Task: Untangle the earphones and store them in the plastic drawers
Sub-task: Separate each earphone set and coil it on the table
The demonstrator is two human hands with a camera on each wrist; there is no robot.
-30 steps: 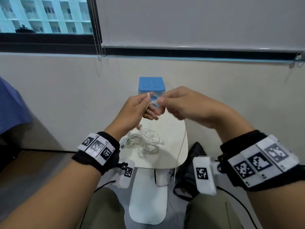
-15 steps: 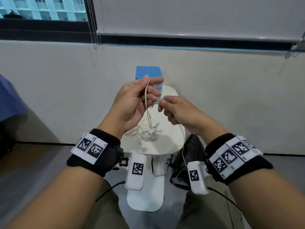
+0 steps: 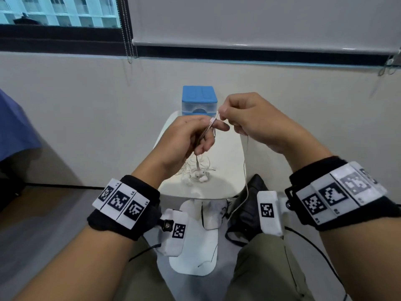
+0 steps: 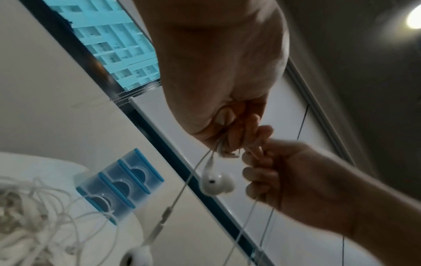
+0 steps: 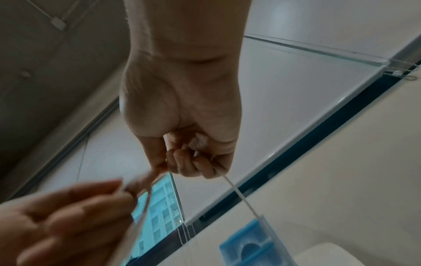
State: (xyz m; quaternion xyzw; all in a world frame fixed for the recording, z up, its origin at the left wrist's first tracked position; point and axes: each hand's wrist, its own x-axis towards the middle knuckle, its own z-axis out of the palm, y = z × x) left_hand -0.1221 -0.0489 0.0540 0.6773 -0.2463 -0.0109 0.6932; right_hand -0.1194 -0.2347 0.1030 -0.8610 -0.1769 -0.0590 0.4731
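Observation:
White wired earphones lie in a tangled pile (image 3: 198,171) on a small white table (image 3: 225,161). My left hand (image 3: 204,135) is raised over the pile, its fingers curled round several cord strands (image 4: 200,163). One earbud (image 4: 215,182) dangles just below them. Close to its right, my right hand (image 3: 225,115) pinches the same cord (image 3: 213,121) between thumb and finger. A long strand (image 3: 246,177) hangs from that fist past the table's right edge. The blue plastic drawer unit (image 3: 199,101) stands at the table's far end with its drawers pushed in.
A beige wall runs just behind the table, below a window and a roller blind (image 3: 260,20). A black bag (image 3: 247,205) sits on the floor to the right of the table's white base (image 3: 195,253). My knees are at the bottom of the head view.
My right hand has risen from beside the left hand's lower fingers to level with its fingertips, in front of the drawers. The left hand has tipped lower, still gripping the cord.

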